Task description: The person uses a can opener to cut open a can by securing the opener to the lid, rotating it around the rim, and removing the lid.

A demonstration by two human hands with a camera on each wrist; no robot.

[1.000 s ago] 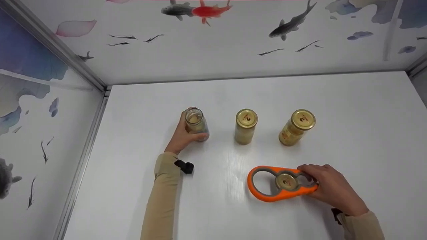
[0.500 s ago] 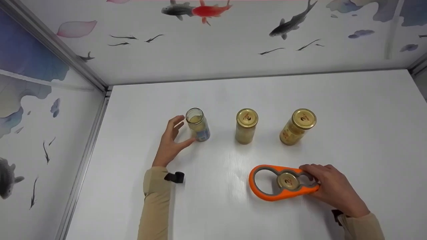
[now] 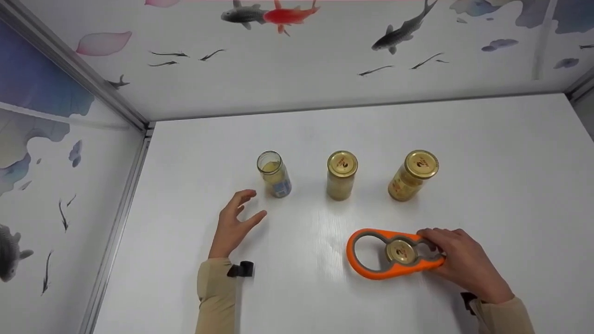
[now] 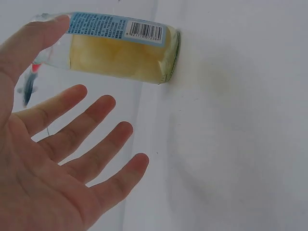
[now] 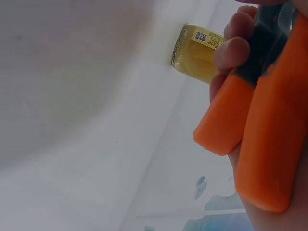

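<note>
My left hand is apart from the open glass jar, just in front of it, with fingers spread and nothing held. That jar stands upright without a lid; in the left wrist view its blue label and pale yellow contents show. My right hand grips the handle end of an orange and grey jar opener. A gold lid sits in the opener's middle opening. In the right wrist view my fingers curl round the orange handles.
Two lidded jars stand upright on the white table: a middle jar and a right jar. A wall with painted fish closes the back, and another panel the left side.
My left hand has let go of the open jar and drawn back toward the front left, its fingers opening. The jar stays where it stood. My right hand and the jar opener hardly move.
</note>
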